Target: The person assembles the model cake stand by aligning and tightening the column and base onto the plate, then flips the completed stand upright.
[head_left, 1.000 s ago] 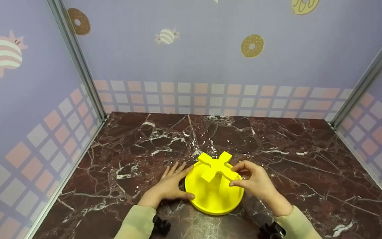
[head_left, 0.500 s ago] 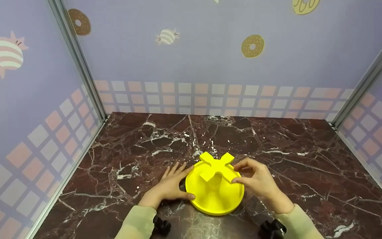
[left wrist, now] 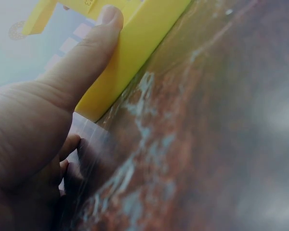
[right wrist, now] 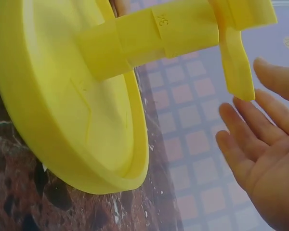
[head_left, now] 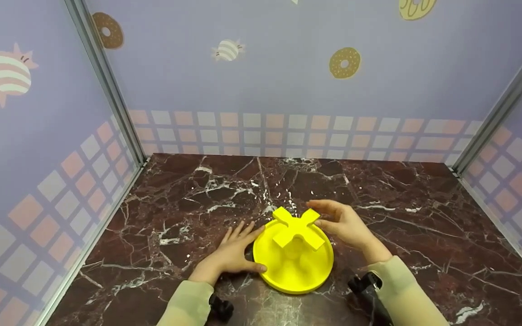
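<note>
"Where's that yellow dish point(head_left: 288, 277) sitting?"

"On the dark marbled surface point(head_left: 188, 199), towards the person's side, between the left hand point(head_left: 233, 254) and the right hand point(head_left: 346, 227). It lies flat, hollow side up."

"And the long part?"

"That's the column point(right wrist: 149, 38). It rises from the middle of the dish, square to it, so its axis runs straight up. There's a number on its side, 34 as I read it. On top is a cross point(head_left: 298, 230), level, its four arms set slantwise: two point away from the person, two back towards them."

"What are the hands doing?"

"The left has its fingers straight and spread at the dish's left side, thumb resting on the rim. The right, fingers loose, is beside the cross's far right arm. Whether it touches, I can't tell."

"Anything in the way?"

"From above, the cross covers much of the column, and the left hand takes up its side of the rim. A black device point(head_left: 221, 309) sits at each wrist, by the pale green cuffs point(head_left: 190, 296). Beyond, metal posts point(head_left: 108, 81) frame a lilac back wall point(head_left: 283, 81) printed with doughnuts point(head_left: 351, 70)."
</note>
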A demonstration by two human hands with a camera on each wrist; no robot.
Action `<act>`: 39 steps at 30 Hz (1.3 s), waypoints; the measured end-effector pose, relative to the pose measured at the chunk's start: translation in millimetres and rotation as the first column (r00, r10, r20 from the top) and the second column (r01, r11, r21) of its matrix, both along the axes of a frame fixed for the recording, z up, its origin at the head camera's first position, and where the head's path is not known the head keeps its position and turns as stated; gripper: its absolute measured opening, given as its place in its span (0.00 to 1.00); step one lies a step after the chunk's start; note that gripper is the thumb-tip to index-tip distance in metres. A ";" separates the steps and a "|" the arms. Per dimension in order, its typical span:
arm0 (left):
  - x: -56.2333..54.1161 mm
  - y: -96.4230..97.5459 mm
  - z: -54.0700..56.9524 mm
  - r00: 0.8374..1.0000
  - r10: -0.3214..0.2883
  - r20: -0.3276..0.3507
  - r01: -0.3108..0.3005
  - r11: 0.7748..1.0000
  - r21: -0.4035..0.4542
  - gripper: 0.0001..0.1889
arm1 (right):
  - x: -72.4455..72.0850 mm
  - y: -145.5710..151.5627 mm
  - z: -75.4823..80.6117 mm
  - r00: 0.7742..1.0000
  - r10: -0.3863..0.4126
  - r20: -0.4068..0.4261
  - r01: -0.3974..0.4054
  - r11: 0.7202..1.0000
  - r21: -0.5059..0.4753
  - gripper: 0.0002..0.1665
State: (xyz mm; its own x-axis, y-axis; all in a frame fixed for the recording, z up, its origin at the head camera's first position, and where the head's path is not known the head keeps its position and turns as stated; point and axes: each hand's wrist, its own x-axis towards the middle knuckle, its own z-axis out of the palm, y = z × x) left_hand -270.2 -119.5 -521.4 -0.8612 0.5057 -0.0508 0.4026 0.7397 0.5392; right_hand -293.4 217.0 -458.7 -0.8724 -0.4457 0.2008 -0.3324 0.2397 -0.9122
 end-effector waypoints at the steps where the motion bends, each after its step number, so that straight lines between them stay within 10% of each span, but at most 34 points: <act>1: 0.0 0.1 0.1 1.000 0.001 -0.001 -0.001 1.000 0.003 0.60 | -0.6 -0.6 0.3 1.000 0.009 0.013 -0.009 1.000 -0.001 0.28; 39: 0.4 0.5 0.8 1.000 0.002 0.009 -0.002 1.000 0.009 0.59 | 44.3 5.6 -3.1 0.990 -0.020 -0.137 0.040 0.989 0.144 0.26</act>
